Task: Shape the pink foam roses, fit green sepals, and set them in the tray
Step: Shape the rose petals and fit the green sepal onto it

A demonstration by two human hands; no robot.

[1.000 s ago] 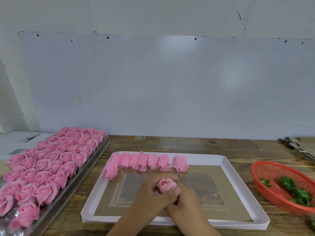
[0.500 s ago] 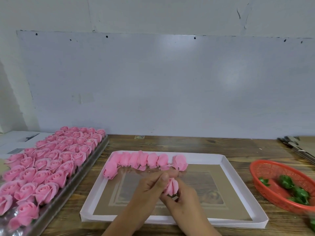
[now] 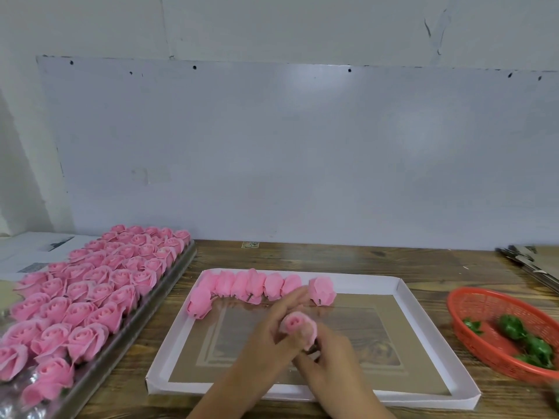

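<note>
Wooden tabletop [image 3: 302, 257] against a grey wall. At left, a metal tray [image 3: 169, 282] is packed with roses [image 3: 99, 285]. In the white tray [image 3: 405, 300], a row of buds [image 3: 257, 284] is laid; above it one rose [image 3: 298, 325] is pinched between left hand [image 3: 269, 340] and right hand [image 3: 329, 358]. Sepals [image 3: 514, 328] are seen in the red basket [image 3: 472, 303] at right.

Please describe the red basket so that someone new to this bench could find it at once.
Start at the white tray in the middle of the wooden table and look right. The red basket sits near the table's right edge; it alone is mesh plastic and holds green sepals.
</note>
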